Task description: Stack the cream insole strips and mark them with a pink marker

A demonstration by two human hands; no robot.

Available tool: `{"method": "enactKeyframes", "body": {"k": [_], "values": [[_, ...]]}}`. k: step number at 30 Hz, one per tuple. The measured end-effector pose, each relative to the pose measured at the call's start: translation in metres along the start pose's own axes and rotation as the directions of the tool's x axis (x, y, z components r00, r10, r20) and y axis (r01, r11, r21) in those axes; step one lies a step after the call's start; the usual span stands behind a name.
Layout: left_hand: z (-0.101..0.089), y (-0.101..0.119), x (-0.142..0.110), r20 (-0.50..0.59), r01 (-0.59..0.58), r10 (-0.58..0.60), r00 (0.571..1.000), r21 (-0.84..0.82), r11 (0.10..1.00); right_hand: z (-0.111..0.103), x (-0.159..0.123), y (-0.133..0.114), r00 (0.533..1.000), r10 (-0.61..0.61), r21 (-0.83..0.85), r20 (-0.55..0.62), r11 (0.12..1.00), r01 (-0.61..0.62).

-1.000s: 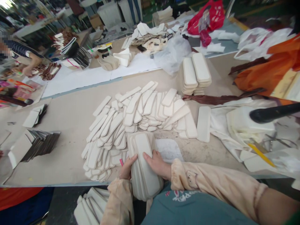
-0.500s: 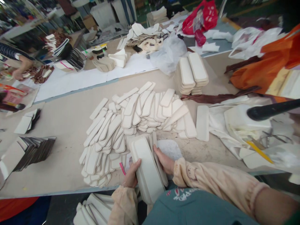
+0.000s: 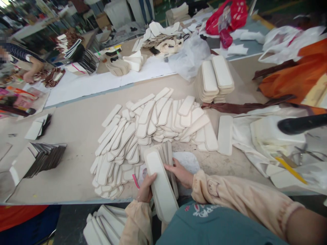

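Observation:
A stack of long cream panels with rounded corners (image 3: 160,183) is held upright against the table's front edge, close to my body. My left hand (image 3: 146,188) grips its left side, thumb lying over the front panel. On the right side, my right hand (image 3: 181,172) has its fingers on the edges of several panels, which are fanned slightly apart from the front ones. Just beyond the stack spreads a loose heap of similar cream panels (image 3: 158,115). A pink-edged strip (image 3: 136,181) lies beside my left hand.
Two neat panel stacks (image 3: 216,78) stand at the back right. Scissors (image 3: 306,153) and a yellow-handled tool (image 3: 291,170) lie on the right. Dark-edged pieces (image 3: 43,160) are piled at left. Another person's hand (image 3: 29,76) is far left. More panels (image 3: 104,224) sit below the table edge.
The camera view has shifted slightly, so the table appears further right. My right hand's fingers have moved a little across the panel edges; the left hand keeps its hold.

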State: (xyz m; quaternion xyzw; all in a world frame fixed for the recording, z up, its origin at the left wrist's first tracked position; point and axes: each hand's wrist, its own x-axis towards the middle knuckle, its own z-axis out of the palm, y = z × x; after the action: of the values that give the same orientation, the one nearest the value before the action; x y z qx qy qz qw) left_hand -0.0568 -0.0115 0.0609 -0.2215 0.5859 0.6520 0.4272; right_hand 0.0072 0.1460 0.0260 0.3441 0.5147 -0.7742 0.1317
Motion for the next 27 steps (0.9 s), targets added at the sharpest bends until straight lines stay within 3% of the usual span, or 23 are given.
{"method": "enactKeyframes", "body": {"k": [2,4,9,14,20,27], "values": [[0.004,-0.002,-0.002,-0.014,-0.033,0.034,0.999,0.037,0.999,-0.002,-0.001,-0.004,0.993,0.114,0.039,-0.03,0.993,-0.112],[0.007,-0.003,-0.003,-0.025,-0.048,0.05,0.998,0.064,0.997,-0.004,0.0,-0.006,0.988,0.151,0.05,-0.036,0.988,-0.149],[0.008,-0.002,-0.004,-0.037,-0.049,0.052,0.998,0.075,0.996,-0.015,0.009,0.005,0.994,0.112,0.038,0.019,0.993,-0.113],[0.007,0.001,-0.003,-0.015,-0.065,0.067,0.998,0.093,0.994,-0.026,0.016,0.018,0.995,0.091,-0.088,-0.043,0.992,-0.094],[0.009,0.001,-0.003,-0.002,-0.063,0.063,0.998,0.083,0.995,-0.024,0.017,0.014,0.996,-0.067,0.075,0.051,0.995,0.063],[0.004,0.0,-0.003,-0.031,-0.064,0.065,0.997,0.059,0.996,-0.04,0.03,0.03,0.997,-0.004,0.031,-0.074,0.999,0.006]]}}
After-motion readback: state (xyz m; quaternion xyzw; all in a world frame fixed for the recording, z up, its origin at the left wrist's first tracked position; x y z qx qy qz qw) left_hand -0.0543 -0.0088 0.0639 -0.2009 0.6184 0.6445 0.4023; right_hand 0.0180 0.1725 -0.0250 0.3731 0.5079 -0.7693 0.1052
